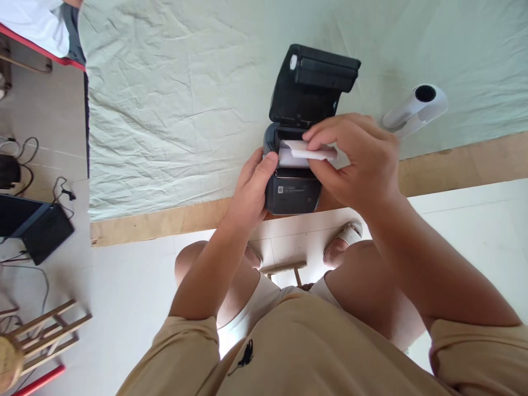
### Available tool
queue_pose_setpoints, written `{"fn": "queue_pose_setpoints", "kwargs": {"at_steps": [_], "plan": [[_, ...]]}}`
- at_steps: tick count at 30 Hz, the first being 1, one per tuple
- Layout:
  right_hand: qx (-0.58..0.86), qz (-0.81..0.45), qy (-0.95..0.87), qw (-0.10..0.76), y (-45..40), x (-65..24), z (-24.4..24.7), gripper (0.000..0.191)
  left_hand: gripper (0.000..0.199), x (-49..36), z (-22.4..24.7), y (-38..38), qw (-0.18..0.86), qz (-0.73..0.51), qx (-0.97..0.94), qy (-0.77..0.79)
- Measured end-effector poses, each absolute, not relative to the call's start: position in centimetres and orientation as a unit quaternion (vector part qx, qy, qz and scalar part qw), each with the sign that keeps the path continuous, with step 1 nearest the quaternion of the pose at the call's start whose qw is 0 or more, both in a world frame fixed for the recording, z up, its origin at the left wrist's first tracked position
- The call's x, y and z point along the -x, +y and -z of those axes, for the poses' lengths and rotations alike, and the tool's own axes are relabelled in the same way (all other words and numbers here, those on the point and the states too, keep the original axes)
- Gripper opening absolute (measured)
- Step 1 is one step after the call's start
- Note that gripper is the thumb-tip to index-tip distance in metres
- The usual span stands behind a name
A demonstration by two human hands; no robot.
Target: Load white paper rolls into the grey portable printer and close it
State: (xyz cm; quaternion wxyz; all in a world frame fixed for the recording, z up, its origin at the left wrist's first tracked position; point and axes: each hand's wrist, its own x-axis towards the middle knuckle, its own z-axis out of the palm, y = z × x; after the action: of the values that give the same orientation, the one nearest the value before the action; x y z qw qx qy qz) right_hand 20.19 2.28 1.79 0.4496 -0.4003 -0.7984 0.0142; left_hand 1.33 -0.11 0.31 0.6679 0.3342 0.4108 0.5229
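Observation:
A small dark printer [293, 197] with its lid [305, 91] swung up sits at the table's front edge. My left hand [254, 184] grips the printer's left side, thumb on its rim. In the open bay lies a white paper roll [291, 158]. My right hand [357, 157] pinches the loose end of that paper between thumb and fingers above the bay. To the right, a white roll with a dark core [412, 110] rests on the cloth, part of its paper unwound.
A pale green cloth [177, 99] covers the table, whose wooden edge [165, 220] shows in front. Far left on the floor are a black device [47, 231], cables and a wooden stool [49, 335]. Part of another person [41, 25] shows at the top left.

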Motion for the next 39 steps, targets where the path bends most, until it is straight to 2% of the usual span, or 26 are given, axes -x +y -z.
{"fn": "queue_pose_setpoints", "kwargs": {"at_steps": [3, 6, 9, 11, 14, 16, 20, 26, 30, 32, 35, 37, 39], "plan": [[0.331, -0.018, -0.806, 0.49, 1.5, -19.8, -2.1, 0.024, 0.024, -1.3, 0.1, 0.1, 0.668, -0.526, -0.35, 0.394], [0.298, -0.026, -0.827, 0.476, 0.6, -19.3, -2.1, 0.021, 0.025, -1.2, 0.3, 0.3, 0.67, -0.536, -0.36, 0.365], [0.286, -0.05, -0.841, 0.456, 0.3, -19.1, -1.6, 0.009, 0.032, -1.1, 0.3, 0.3, 0.663, -0.534, -0.381, 0.361], [0.27, -0.071, -0.826, 0.489, 0.6, -19.4, -1.2, 0.016, 0.042, -1.0, 0.4, 0.3, 0.653, -0.526, -0.393, 0.377], [0.311, -0.08, -0.763, 0.561, 1.6, -20.3, -0.8, 0.005, 0.053, -1.0, 0.6, 0.3, 0.638, -0.523, -0.402, 0.397], [0.366, -0.098, -0.746, 0.548, 2.1, -20.9, -0.5, 0.018, 0.056, -1.0, 0.8, 0.4, 0.637, -0.518, -0.409, 0.398], [0.416, -0.143, -0.774, 0.455, 2.4, -21.7, -0.1, 0.058, 0.056, -0.9, 1.1, 0.3, 0.636, -0.518, -0.412, 0.398], [0.437, -0.218, -0.766, 0.418, 2.0, -22.2, 0.7, 0.086, 0.066, -0.6, 1.0, 0.4, 0.646, -0.507, -0.418, 0.388], [0.394, -0.253, -0.784, 0.407, 2.0, -22.0, 1.2, 0.09, 0.068, -0.5, 1.2, 0.7, 0.648, -0.508, -0.415, 0.387], [0.385, -0.251, -0.784, 0.417, 2.2, -22.0, 1.4, 0.08, 0.068, -0.5, 1.5, 0.8, 0.646, -0.507, -0.416, 0.39], [0.375, -0.265, -0.748, 0.478, 2.7, -22.1, 1.4, 0.067, 0.072, -0.5, 1.9, 1.0, 0.647, -0.509, -0.424, 0.378], [0.382, -0.291, -0.72, 0.502, 3.2, -22.3, 1.0, 0.069, 0.075, -0.4, 2.1, 1.2, 0.649, -0.509, -0.428, 0.37], [0.413, -0.322, -0.711, 0.469, 3.5, -22.3, 0.4, 0.074, 0.077, -0.4, 2.1, 1.2, 0.649, -0.506, -0.432, 0.368]]}}
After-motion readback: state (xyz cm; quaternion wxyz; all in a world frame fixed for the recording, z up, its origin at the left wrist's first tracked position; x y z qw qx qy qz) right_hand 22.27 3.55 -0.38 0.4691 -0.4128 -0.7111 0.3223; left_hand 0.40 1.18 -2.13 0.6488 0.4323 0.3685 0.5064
